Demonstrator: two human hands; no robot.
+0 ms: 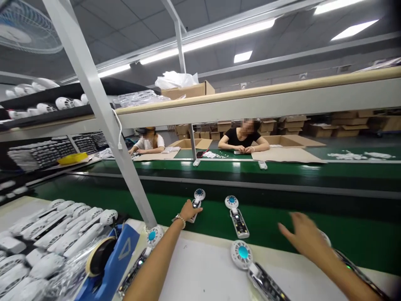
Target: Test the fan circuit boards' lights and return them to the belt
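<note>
On the green belt, my left hand (188, 211) grips a white handheld fan (199, 193) by its handle, the round head pointing away. My right hand (302, 234), blurred, is over the belt farther right, its thumb apart from its fingers and nothing in it. Between the hands lies a second fan (239, 223) with its circuit board exposed. Nearer, a third fan (242, 253) with a bright blue hub rests on the white worktop (200, 267). Another fan (155, 236) is beside my left forearm. My right forearm partly covers one more fan (347, 265).
A blue tape dispenser (125, 246) stands at left beside rows of white fans (72, 225). A slanted grey post (103, 100) rises near my left arm, and a shelf (250, 98) crosses above the belt. Two people (244, 138) sit across the belt among cardboard boxes (288, 142).
</note>
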